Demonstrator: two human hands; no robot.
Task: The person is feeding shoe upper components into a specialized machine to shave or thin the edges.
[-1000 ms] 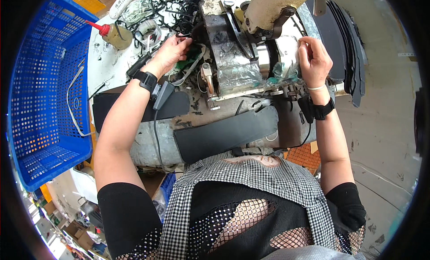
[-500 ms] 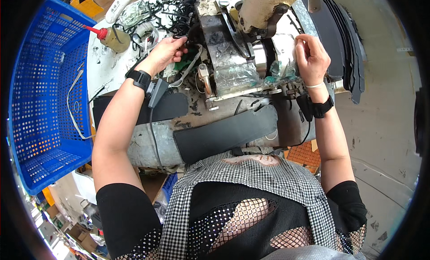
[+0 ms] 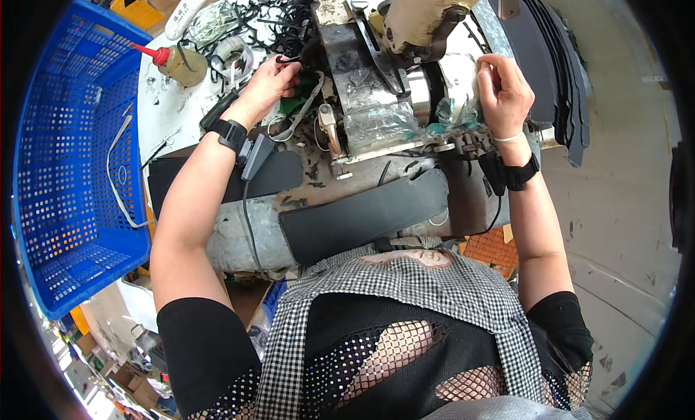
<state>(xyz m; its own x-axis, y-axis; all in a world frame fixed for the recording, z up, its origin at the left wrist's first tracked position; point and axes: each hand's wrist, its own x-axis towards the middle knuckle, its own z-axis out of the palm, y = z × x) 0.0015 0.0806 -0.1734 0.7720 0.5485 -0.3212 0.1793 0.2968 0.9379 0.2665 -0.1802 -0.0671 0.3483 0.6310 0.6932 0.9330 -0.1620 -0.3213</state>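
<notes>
My left hand (image 3: 269,88) is left of the machine bed, its fingers closed on a thin black strip (image 3: 287,60) beside the pile of black scraps (image 3: 293,15). At the right of the bed rests my right hand (image 3: 504,94), its fingers curled; whatever they hold, if anything, is hidden. Between the hands stands an industrial sewing-type machine (image 3: 427,18) with a cream head. Clear plastic film (image 3: 380,123) covers the front of its metal bed. In front lies a long black flat piece (image 3: 365,216), and another dark piece (image 3: 279,172) is under my left forearm.
A blue plastic basket (image 3: 54,167) stands at the left. On the white tabletop are an oil bottle (image 3: 182,65) with a red spout and a roll of white tape (image 3: 232,54). Stacked black sheets (image 3: 554,73) hang at the right edge. A cable runs down from my left wrist.
My left hand has shifted slightly left and up, still by the machine bed. My right hand stays in place. The view has moved very little.
</notes>
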